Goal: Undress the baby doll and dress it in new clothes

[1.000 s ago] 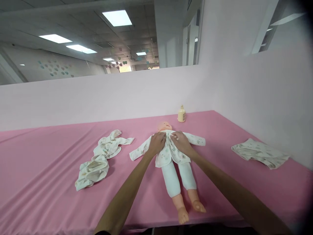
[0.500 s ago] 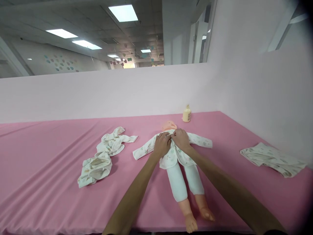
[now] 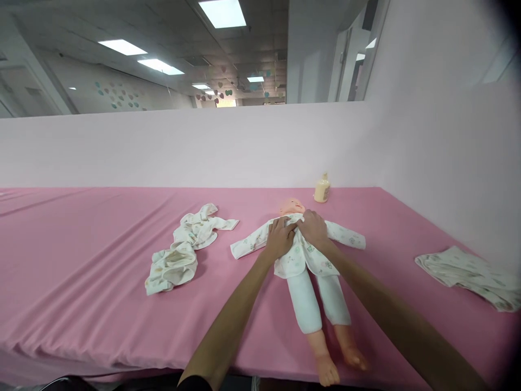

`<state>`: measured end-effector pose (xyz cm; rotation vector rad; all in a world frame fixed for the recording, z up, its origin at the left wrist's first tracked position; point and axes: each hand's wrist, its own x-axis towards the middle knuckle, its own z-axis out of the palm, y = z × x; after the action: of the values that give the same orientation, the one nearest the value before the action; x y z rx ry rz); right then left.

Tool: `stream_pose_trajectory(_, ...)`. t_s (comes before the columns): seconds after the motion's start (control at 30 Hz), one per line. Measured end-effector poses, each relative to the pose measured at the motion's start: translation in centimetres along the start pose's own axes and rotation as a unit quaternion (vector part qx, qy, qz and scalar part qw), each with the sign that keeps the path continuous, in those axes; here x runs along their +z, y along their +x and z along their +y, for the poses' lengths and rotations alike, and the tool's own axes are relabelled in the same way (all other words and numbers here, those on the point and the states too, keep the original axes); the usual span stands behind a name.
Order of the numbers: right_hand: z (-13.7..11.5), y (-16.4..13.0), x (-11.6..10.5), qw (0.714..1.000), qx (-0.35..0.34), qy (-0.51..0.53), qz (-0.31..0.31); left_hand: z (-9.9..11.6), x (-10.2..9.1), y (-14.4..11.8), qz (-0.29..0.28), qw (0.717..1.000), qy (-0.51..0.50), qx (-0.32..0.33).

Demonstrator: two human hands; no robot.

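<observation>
1. While the pink worktop (image 3: pixel 81 260) is stretching across the whole view, a baby doll (image 3: pixel 303 255) is lying on its back near the right of the middle, head toward the far partition and bare feet toward the near edge.
2. The doll is already wearing pale trousers (image 3: pixel 313 296) and a printed white jacket (image 3: pixel 299 247), with both sleeves spread out sideways; the jacket's front appears to be the part still being closed, high on the chest.
3. A crumpled set of baby clothes (image 3: pixel 183 252) is lying well to the doll's left, and a folded garment (image 3: pixel 468 274) is lying well apart on the right; neither is being touched.
4. The left hand (image 3: pixel 280 237) and right hand (image 3: pixel 312 228) are meeting at the jacket's neckline, fingers curled and pinching the fabric edges together.
5. A small cream bottle (image 3: pixel 322 189) is standing upright by the partition, just beyond the doll's head.
</observation>
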<state>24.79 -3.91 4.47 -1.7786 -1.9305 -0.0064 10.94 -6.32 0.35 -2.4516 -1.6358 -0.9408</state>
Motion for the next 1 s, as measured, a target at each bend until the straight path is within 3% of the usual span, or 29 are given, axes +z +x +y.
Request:
stream_pose_trajectory(0.1, -0.4, 0.2, -0.3, 0.999, -0.025, -0.037, -0.021, 0.0, 0.0, 0.0, -0.004, 1.000, 0.000, -0.004)
stream_pose_trajectory(0.33, -0.5, -0.2, 0.2, 0.985, -0.143, -0.081, 0.045, 0.0, 0.1, -0.2, -0.011, 1.000, -0.012, -0.016)
stream_pose_trajectory(0.47, 0.5, -1.4, 0.4, 0.978, -0.204, -0.035, 0.018, -0.3, -0.2, -0.1, -0.021, 0.999, -0.029, -0.019)
stream_pose_trajectory(0.67, 2.5, -5.5, -0.7, 0.974, -0.211, 0.084, -0.025, 0.1, -2.6, -0.1, -0.037, 0.986, -0.162, -0.030)
stream_pose_trajectory(0.77, 4.6, -7.9, -1.8, 0.964, -0.209, 0.159, -0.052, 1.2, -4.8, -2.2, -0.046, 0.979, -0.185, -0.072)
stream_pose_trajectory(0.87, 8.2, -10.4, -2.3, 0.961, -0.177, 0.210, -0.034, 2.0, -6.7, -6.3, -0.102, 0.972, -0.194, -0.079)
stream_pose_trajectory(1.0, 13.4, -13.5, -1.6, 0.967, -0.125, 0.216, -0.055, 1.7, -7.4, -11.7, -0.179, 0.944, -0.258, -0.106)
